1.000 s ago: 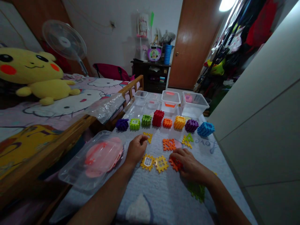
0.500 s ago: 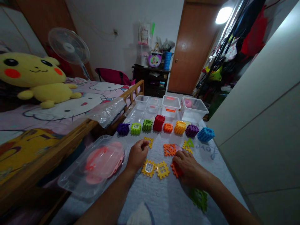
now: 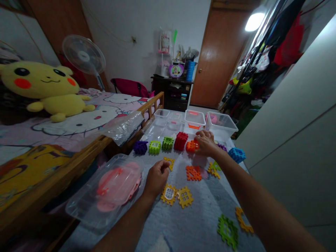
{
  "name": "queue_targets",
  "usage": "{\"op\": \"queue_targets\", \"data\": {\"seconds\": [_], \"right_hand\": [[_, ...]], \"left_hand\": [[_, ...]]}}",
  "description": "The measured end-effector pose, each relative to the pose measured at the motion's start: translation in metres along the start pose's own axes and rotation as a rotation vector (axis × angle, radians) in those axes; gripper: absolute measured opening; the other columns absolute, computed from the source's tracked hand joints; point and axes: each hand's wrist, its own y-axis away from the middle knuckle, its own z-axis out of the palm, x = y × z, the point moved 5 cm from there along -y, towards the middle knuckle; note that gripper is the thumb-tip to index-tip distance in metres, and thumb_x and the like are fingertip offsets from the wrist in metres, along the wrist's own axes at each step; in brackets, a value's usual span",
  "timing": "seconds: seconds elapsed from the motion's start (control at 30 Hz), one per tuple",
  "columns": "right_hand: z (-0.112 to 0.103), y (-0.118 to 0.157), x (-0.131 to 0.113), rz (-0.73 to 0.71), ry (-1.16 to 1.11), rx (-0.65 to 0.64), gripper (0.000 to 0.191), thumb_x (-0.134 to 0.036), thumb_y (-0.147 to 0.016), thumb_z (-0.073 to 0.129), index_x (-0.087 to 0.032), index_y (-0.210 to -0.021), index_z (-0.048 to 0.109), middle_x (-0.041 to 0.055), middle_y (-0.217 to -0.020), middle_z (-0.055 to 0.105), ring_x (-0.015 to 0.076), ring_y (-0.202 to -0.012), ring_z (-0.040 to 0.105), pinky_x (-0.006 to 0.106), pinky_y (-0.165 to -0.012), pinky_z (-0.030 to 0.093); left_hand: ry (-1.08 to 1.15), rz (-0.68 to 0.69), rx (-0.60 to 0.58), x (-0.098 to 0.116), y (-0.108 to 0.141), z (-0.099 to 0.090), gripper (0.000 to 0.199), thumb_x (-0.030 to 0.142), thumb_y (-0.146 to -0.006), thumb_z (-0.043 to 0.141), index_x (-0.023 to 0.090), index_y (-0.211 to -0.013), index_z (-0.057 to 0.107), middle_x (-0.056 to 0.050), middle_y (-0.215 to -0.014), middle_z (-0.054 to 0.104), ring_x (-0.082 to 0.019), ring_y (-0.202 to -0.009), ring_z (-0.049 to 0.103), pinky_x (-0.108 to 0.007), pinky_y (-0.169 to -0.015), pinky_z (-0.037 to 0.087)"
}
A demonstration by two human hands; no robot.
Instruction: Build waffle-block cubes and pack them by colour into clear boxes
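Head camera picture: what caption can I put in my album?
Right hand at the orange tile stack, left hand near yellow window tiles.

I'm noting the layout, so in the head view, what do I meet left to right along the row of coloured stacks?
Dark indigo stack, lime stack, green stack, red stack, orange stack, the right hand, purple stack, blue stack.

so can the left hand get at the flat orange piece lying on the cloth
Probably yes: only cloth shows between the left hand and the flat orange piece, and the right hand is farther back, by the orange stack.
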Motion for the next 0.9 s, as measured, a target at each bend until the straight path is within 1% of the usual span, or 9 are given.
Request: {"op": "queue_targets", "data": {"seconds": [0.1,0.23,0.47,0.53,0.6,0.7,0.8,0.9], "right_hand": [[0.014,-0.017,-0.002,0.001,0.012,-0.035,0.048,-0.053,-0.068,0.072,-0.019,-0.102,0.070,0.0142,-0.135,0.047,0.0365,-0.132,0.026,0.057,-0.111,0.006],[0.023,-0.028,-0.002,0.005,0.014,-0.060,0.052,-0.051,-0.063,0.076,-0.019,-0.104,0.071,0.0145,-0.134,0.048,0.0369,-0.132,0.026,0.057,-0.112,0.007],[0.021,-0.031,-0.005,-0.018,0.013,-0.083,0.048,-0.043,-0.064,0.076,-0.018,-0.105,0.071,0.0157,-0.134,0.051,0.0372,-0.129,0.030,0.057,-0.111,0.010],[0.018,-0.030,-0.005,-0.014,0.011,-0.081,0.051,-0.043,-0.065,0.075,-0.018,-0.109,0.070,0.0159,-0.135,0.050,0.0378,-0.130,0.029,0.057,-0.110,0.011],[0.011,-0.025,-0.005,0.000,0.008,-0.064,0.055,-0.043,-0.067,0.072,-0.018,-0.116,0.066,0.0161,-0.138,0.047,0.0386,-0.133,0.026,0.058,-0.109,0.011],[-0.009,-0.006,-0.003,0.031,-0.003,0.025,0.055,-0.038,-0.073,0.065,-0.017,-0.123,0.061,0.0159,-0.143,0.042,0.0387,-0.135,0.023,0.058,-0.109,0.013],[-0.026,0.032,0.002,0.033,-0.072,0.141,0.052,-0.035,-0.078,0.060,-0.018,-0.127,0.058,0.0157,-0.141,0.044,0.0381,-0.133,0.030,0.055,-0.108,0.021],[-0.025,0.079,0.016,0.046,-0.187,0.138,0.049,-0.036,-0.080,0.058,-0.020,-0.126,0.058,0.0144,-0.138,0.048,0.0355,-0.129,0.040,0.051,-0.106,0.031]], "left_hand": [[0.014,-0.001,0.006,-0.001,0.000,0.000,0.022,0.017,-0.074,0.052,0.019,-0.089,0.067,-0.004,-0.090,0.073,-0.019,-0.085,0.068,-0.032,-0.083,0.052],[0.009,0.000,0.006,-0.001,0.000,0.000,0.020,0.017,-0.074,0.053,0.019,-0.088,0.067,-0.004,-0.090,0.073,-0.019,-0.085,0.068,-0.031,-0.082,0.052],[0.019,-0.014,0.000,-0.001,0.000,0.001,0.020,0.017,-0.075,0.052,0.019,-0.089,0.067,-0.004,-0.090,0.073,-0.018,-0.085,0.068,-0.031,-0.081,0.052],[0.022,-0.011,0.005,0.000,0.000,0.001,0.020,0.017,-0.074,0.052,0.019,-0.088,0.067,-0.004,-0.089,0.073,-0.018,-0.084,0.068,-0.030,-0.081,0.052],[0.024,-0.003,0.010,0.000,0.000,0.000,0.020,0.017,-0.074,0.052,0.019,-0.088,0.067,-0.004,-0.089,0.072,-0.018,-0.084,0.068,-0.030,-0.081,0.052],[0.016,0.001,0.031,-0.002,-0.001,-0.003,0.021,0.017,-0.075,0.053,0.019,-0.090,0.066,-0.004,-0.092,0.071,-0.019,-0.086,0.067,-0.031,-0.082,0.052],[-0.015,0.002,0.076,-0.004,-0.002,-0.007,0.025,0.016,-0.075,0.051,0.018,-0.096,0.065,-0.005,-0.096,0.070,-0.019,-0.087,0.065,-0.032,-0.084,0.051],[-0.084,0.037,0.100,-0.002,-0.002,-0.008,0.030,0.014,-0.075,0.050,0.018,-0.102,0.063,-0.007,-0.102,0.067,-0.020,-0.095,0.063,-0.035,-0.089,0.049]]}}
